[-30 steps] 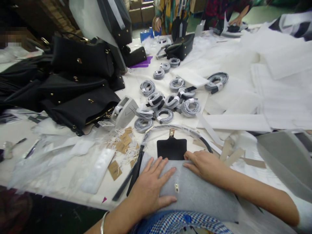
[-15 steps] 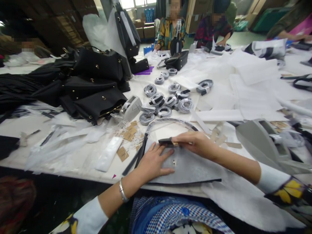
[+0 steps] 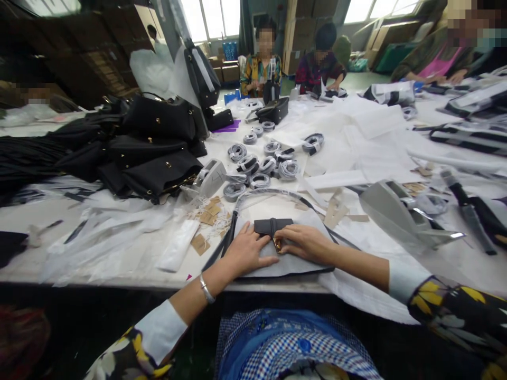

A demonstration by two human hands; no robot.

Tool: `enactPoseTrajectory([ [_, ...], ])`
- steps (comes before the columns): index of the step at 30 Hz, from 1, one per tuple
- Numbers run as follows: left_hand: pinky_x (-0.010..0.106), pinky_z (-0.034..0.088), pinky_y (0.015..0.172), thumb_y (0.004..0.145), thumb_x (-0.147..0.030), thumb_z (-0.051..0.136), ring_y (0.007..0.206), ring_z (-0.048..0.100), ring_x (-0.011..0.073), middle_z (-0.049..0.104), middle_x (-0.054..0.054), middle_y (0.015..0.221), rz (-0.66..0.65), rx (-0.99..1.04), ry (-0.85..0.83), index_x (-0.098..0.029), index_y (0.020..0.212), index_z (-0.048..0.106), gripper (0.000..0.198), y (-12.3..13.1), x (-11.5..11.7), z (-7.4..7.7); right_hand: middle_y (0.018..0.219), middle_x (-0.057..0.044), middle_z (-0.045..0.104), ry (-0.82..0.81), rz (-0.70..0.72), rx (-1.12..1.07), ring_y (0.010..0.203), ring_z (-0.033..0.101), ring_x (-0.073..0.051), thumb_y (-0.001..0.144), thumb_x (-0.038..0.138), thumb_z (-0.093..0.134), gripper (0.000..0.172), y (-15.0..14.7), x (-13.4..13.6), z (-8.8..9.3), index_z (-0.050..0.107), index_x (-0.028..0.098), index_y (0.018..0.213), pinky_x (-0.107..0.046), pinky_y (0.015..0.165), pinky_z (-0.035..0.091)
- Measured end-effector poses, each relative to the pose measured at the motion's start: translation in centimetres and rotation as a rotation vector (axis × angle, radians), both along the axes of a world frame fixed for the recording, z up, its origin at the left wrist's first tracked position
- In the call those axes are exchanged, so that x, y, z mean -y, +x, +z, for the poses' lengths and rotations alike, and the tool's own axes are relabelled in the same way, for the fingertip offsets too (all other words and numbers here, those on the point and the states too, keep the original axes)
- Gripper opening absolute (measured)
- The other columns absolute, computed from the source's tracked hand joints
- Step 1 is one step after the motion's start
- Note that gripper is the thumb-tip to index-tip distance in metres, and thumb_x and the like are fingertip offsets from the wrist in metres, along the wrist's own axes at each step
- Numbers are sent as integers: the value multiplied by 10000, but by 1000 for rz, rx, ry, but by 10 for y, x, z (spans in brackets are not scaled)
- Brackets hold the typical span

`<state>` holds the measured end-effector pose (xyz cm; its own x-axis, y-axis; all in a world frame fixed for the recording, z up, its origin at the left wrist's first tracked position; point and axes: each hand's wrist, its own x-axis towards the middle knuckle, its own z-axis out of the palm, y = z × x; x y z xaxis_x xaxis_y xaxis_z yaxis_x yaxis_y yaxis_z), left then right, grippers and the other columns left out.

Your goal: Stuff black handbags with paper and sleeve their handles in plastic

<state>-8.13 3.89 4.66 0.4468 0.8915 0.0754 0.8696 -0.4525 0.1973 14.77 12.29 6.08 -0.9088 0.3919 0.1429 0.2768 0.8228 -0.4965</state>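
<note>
A handbag lies flat before me at the table's near edge, its wrapped handle (image 3: 273, 191) arching away from me. A pale grey protective sheet (image 3: 291, 267) covers the bag's front. Across the upper part folds a black closure flap (image 3: 263, 227) with a gold-coloured metal clasp (image 3: 278, 246). My left hand (image 3: 243, 253) rests on the sheet with its fingers spread, fingertips by the flap's left side. My right hand (image 3: 308, 243) pinches the flap's clasp end between thumb and fingers. The fingers partly cover the clasp.
Black handbags (image 3: 156, 132) are piled on the left. Several wrapped coiled straps (image 3: 288, 169) lie beyond my bag. Brown paper tags (image 3: 208, 211) and a grey tape dispenser (image 3: 386, 208) flank it. White sheets (image 3: 356, 132) spread behind. Co-workers sit across the table.
My right hand has drawn the flap down toward me over the sheet, so its black surface and clasp now show. My left hand stays spread on the bag. The view has tilted up.
</note>
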Motion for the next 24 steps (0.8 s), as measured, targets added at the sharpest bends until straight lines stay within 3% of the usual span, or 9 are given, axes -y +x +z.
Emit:
enactPoseTrajectory([
  [6, 566, 215, 1178, 881, -643, 578, 1241, 539, 309, 668, 125, 1225, -8, -45, 78, -180, 1188, 647, 560, 5, 6, 4, 1061, -83, 689, 106, 81, -9, 980, 638, -197, 924, 338, 658, 243, -2, -3, -9, 735, 208, 1116, -325, 879, 487],
  [9, 588, 344, 1106, 880, -534, 652, 1193, 578, 351, 689, 192, 1105, 77, -42, 182, -101, 1035, 668, 460, 12, 21, 12, 1061, -85, 683, 140, 86, -2, 968, 635, -190, 923, 349, 660, 245, -1, -2, -13, 736, 214, 1113, -330, 867, 481],
  [11, 520, 458, 1029, 938, -393, 619, 1084, 646, 306, 706, 169, 1005, 87, -22, 222, -96, 974, 659, 302, 17, 32, 17, 1065, -84, 682, 148, 80, 8, 964, 636, -192, 918, 359, 668, 248, -1, -1, -14, 736, 215, 1107, -338, 868, 477],
  [14, 336, 526, 980, 1000, -265, 518, 1060, 669, 185, 712, 88, 1094, -92, 74, 184, -153, 1091, 639, 189, 22, 44, 17, 1062, -82, 686, 135, 74, 24, 959, 638, -200, 920, 340, 665, 242, -1, 0, -13, 732, 205, 1109, -349, 876, 475],
  [17, 287, 491, 1047, 1025, -220, 444, 1211, 603, 150, 669, 60, 1265, -257, 241, 95, -178, 1238, 594, 264, 26, 52, 7, 1052, -81, 691, 83, 91, 11, 964, 637, -190, 940, 313, 634, 241, 0, 1, -9, 723, 190, 1128, -335, 900, 472],
  [20, 313, 476, 1080, 1017, -197, 436, 1260, 574, 160, 650, 71, 1310, -184, 324, 59, -166, 1293, 573, 310, 29, 57, -3, 1038, -68, 691, 90, 119, 5, 952, 624, -166, 978, 274, 565, 230, 0, 0, -5, 712, 199, 1137, -304, 890, 465],
  [24, 339, 495, 1071, 976, -173, 490, 1261, 577, 177, 644, 80, 1320, -129, 350, 56, -179, 1300, 576, 335, 32, 60, -6, 982, -49, 679, 268, 189, 123, 897, 580, -169, 980, 215, 532, 191, -8, -7, 2, 719, 204, 1015, -276, 761, 452],
])
